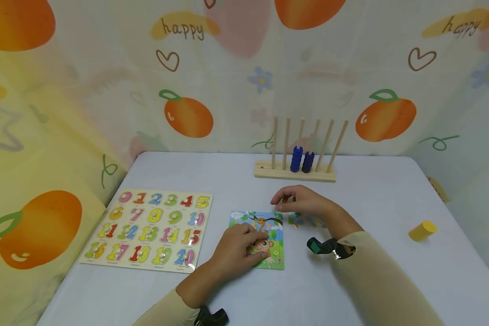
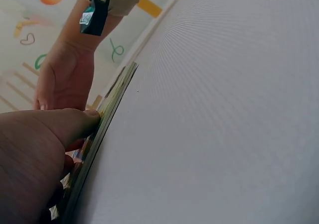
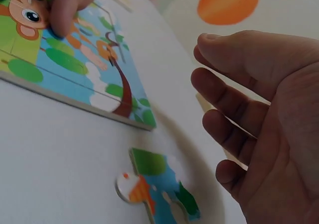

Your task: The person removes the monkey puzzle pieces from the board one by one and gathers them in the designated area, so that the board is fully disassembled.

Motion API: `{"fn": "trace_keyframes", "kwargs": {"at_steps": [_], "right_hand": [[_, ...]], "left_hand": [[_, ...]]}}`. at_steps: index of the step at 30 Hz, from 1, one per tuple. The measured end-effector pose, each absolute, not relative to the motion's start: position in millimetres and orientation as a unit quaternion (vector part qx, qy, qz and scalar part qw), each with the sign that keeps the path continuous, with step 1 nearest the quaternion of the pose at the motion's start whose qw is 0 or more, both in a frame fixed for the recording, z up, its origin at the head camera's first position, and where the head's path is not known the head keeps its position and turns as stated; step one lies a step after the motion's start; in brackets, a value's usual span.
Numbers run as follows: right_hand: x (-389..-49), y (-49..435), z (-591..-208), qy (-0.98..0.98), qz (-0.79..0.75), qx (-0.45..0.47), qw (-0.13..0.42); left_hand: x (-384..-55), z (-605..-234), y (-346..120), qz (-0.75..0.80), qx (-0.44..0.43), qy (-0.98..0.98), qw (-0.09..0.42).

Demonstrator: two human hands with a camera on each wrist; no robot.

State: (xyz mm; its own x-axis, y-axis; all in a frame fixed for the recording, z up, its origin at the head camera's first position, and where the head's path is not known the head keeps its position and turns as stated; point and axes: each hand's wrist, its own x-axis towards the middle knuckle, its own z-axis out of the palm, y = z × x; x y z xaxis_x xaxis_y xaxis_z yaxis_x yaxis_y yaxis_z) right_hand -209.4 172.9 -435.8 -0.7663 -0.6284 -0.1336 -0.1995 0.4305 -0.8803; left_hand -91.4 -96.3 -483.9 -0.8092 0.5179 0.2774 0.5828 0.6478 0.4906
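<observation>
A monkey jigsaw puzzle [image 1: 277, 249] in a square tray lies flat at the middle of the table. My left hand [image 1: 238, 248] rests on its left part, with the thumb over the near portion; the left wrist view shows that thumb [image 2: 75, 124] at the puzzle's edge. My right hand [image 1: 305, 200] hovers just beyond the puzzle's upper right corner, fingers loosely bent and nothing between them. Below it lie loose jigsaw pieces [image 1: 296, 220], partly hidden by the hand and wrist. One piece [image 3: 164, 176], green, blue and orange, shows close up in the right wrist view.
A number puzzle board [image 1: 146, 231] with knobbed digits lies to the left. At the back stands a wooden peg rack [image 1: 265, 170] with blue rings on two pegs. A yellow cylinder [image 1: 422, 231] lies at the right, near the table's edge.
</observation>
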Motion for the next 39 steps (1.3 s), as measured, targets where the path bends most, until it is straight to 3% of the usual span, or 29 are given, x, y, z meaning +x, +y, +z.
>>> {"fn": "trace_keyframes", "kwargs": {"at_steps": [12,39], "right_hand": [[-209,146,-449,0.799,-0.457,-0.289,0.262],[-208,146,-455,0.822,-0.379,-0.355,0.234]], "left_hand": [[-91,-482,-95,-0.284,-0.306,-0.907,0.051],[-90,-482,-95,-0.281,-0.302,-0.909,0.055]]}}
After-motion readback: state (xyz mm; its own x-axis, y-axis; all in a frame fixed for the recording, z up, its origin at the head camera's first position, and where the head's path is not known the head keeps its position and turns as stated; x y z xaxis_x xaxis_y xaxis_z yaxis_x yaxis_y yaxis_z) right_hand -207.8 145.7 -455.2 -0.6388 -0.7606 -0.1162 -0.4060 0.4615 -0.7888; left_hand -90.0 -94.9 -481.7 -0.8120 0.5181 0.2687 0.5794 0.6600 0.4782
